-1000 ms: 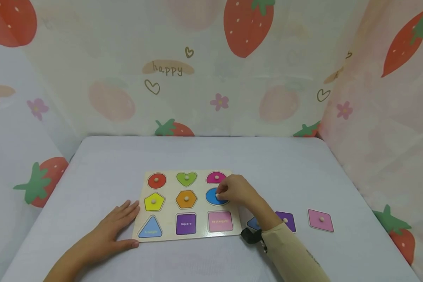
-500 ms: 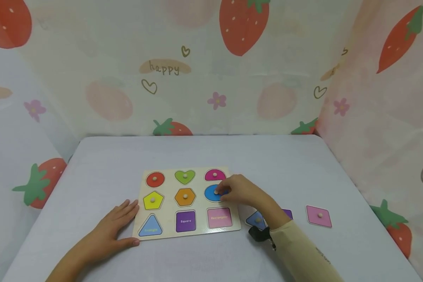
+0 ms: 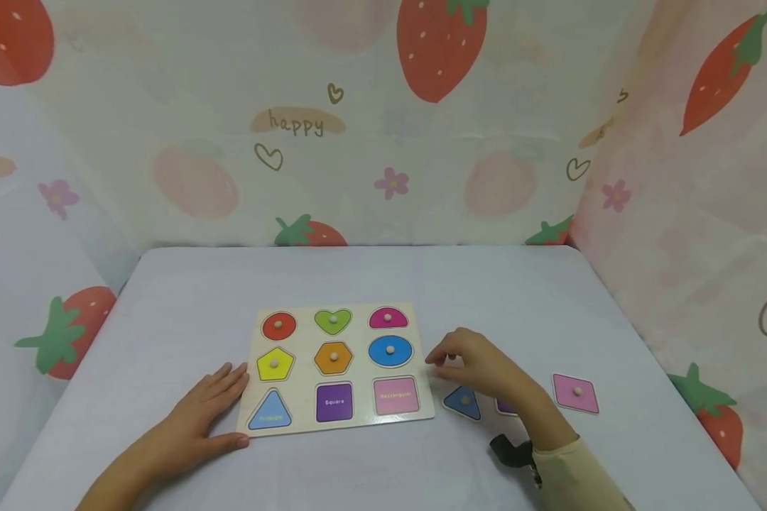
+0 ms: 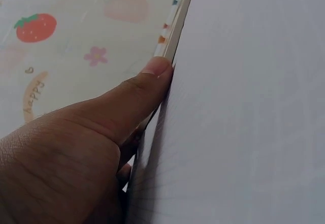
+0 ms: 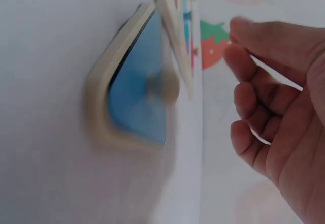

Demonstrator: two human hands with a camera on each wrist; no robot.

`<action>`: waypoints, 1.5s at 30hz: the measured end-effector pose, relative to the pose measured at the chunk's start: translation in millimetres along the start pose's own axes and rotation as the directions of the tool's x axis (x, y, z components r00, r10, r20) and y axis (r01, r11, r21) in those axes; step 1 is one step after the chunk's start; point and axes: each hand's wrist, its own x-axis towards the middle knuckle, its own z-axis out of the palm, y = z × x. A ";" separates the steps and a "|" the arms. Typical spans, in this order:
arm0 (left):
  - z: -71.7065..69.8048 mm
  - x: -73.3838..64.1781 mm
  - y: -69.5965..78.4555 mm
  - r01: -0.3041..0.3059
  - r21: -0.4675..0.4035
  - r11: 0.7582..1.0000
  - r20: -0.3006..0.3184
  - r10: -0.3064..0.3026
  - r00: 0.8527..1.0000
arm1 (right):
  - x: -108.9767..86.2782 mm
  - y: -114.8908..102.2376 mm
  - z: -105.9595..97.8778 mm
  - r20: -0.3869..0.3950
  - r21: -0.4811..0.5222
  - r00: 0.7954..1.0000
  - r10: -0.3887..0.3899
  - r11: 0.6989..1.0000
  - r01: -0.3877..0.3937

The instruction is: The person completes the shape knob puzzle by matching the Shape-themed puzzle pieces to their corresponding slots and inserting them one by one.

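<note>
On the white table lies a wooden knob puzzle board (image 3: 303,397). My left hand (image 3: 194,415) rests against its left side, fingers straight; in the left wrist view the thumb (image 4: 137,97) touches the board's edge. A blue oval piece (image 3: 378,353) sits in its slot in the board. Just right of the board hovers my right hand (image 3: 486,369), fingers loosely bent and holding nothing. Below it lies a blue triangle piece (image 3: 459,406), seen close up with its round knob in the right wrist view. A purple piece (image 3: 505,407) is partly hidden under the right wrist.
A pink piece (image 3: 569,399) with a knob lies farther right. Red, green, magenta, yellow and orange pieces fill other slots. The bottom row shows printed triangle (image 3: 271,408), square (image 3: 334,411) and rectangle (image 3: 396,404) spots without knobs. Strawberry-print cloth (image 3: 319,184) hangs behind the table.
My right hand has let go of the blue oval's knob and moved right, off the board, toward the blue triangle. The left hand stays at the board's left edge.
</note>
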 end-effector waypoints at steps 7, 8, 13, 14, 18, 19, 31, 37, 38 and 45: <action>-1.2 -1.4 -0.2 -0.006 -0.007 1.000 0.005 0.006 1.000 | -19.3 22.5 -4.2 -0.010 -0.019 1.000 -0.019 1.000 0.019; -1.3 -1.4 -0.2 -0.010 -0.007 1.000 0.008 0.010 1.000 | -21.3 25.4 -4.8 -0.005 -0.012 1.000 -0.029 0.999 0.029; -3.2 -1.2 -0.2 -0.038 -0.007 0.999 0.002 0.038 0.999 | -29.6 36.3 -7.1 0.040 0.068 0.998 -0.053 0.996 0.050; -3.7 -1.4 -0.3 -0.040 -0.005 0.999 0.001 0.040 0.999 | -30.7 38.0 -7.5 0.052 0.089 0.997 -0.060 0.995 0.055; -5.4 -1.0 -0.1 -0.041 0.000 0.999 0.001 0.041 0.999 | -32.4 42.5 -8.4 0.111 0.177 0.992 -0.060 0.983 0.040; -5.6 -0.8 0.1 -0.040 0.000 0.999 0.002 0.040 0.999 | -32.4 43.2 -8.5 0.124 0.189 0.991 -0.058 0.981 0.033; -4.9 -1.5 -0.2 -0.026 -0.007 1.000 0.010 0.026 1.000 | -32.0 45.4 -7.6 0.223 0.207 0.975 0.006 0.977 -0.053; -3.0 -2.8 -2.0 -0.033 -0.010 0.999 0.006 0.033 0.999 | -31.3 46.8 -5.9 0.229 0.179 0.973 0.035 0.981 -0.077; -2.8 -3.0 -2.2 -0.033 -0.010 0.999 0.006 0.033 0.999 | -31.2 46.7 -5.7 0.226 0.175 0.973 0.036 0.981 -0.077; -2.5 -2.8 -2.0 -0.032 -0.003 0.999 0.009 0.032 0.999 | -31.5 44.4 -7.6 0.197 0.158 0.980 0.039 0.985 -0.071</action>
